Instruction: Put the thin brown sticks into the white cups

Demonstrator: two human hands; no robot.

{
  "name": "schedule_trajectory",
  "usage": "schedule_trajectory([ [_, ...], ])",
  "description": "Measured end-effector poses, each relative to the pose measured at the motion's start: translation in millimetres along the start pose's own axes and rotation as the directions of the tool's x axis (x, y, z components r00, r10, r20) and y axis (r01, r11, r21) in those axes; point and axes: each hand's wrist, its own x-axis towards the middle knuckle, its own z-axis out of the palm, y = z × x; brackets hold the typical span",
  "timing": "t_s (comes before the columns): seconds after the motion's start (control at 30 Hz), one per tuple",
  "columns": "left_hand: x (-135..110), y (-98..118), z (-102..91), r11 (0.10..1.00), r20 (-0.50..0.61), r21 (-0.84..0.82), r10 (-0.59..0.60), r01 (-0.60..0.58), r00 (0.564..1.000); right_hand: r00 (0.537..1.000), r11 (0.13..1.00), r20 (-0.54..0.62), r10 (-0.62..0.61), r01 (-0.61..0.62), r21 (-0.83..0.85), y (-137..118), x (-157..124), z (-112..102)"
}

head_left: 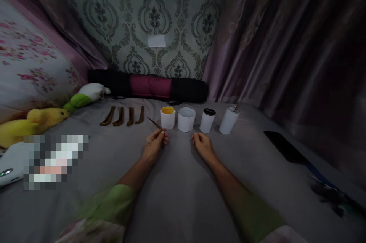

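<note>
My left hand (156,144) is closed around a slim, pointed brown stick (153,122), whose tip slants up to the left. The stick is too thin and dark to tell its exact kind. My right hand (203,144) rests on the grey sheet with its fingers curled in, and nothing shows in it. Just beyond the hands stand a white cup of yellow paint (167,120), a wider white cup with pale contents (186,121) and a white cup with black contents (207,122). Several bent brown pieces (118,117) lie in a row at the left.
To the right, a tall white container (228,121) holds thin sticks or brushes. A dark flat object (284,147) lies farther right. Plush toys (47,119) and a white device (17,163) are at the left. A black and maroon roll (150,86) runs along the wall.
</note>
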Motion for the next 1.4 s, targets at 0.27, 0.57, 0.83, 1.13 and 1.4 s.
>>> schedule_trajectory([
  [0.27, -9, 7, 2.7, 0.968, 0.007, 0.195, 0.162, -0.160, 0.987, 1.000, 1.000, 0.009, 0.022, -0.023, 0.019, -4, -1, -2],
  [0.57, -14, 10, 3.4, 0.898, 0.039, 0.356, 0.262, -0.259, 0.964, 0.999, 0.998, -0.012, 0.031, -0.030, 0.052, 3, 1, 1],
  [0.83, -18, 15, 3.2, 0.824, 0.185, 0.392, 0.364, -0.408, 0.913, 0.999, 0.995, 0.025, 0.045, -0.047, 0.088, -3, -1, -1],
  [1.13, -18, 7, -0.3, 0.704, 0.305, 0.460, 0.447, -0.541, 0.841, 0.997, 0.980, 0.041, 0.062, -0.068, 0.185, -8, -1, -1],
  [1.4, -19, 4, -3.7, 0.413, 0.445, 0.638, 0.491, -0.650, 0.749, 0.995, 0.964, 0.053, 0.079, -0.090, 0.249, -9, -4, 0],
])
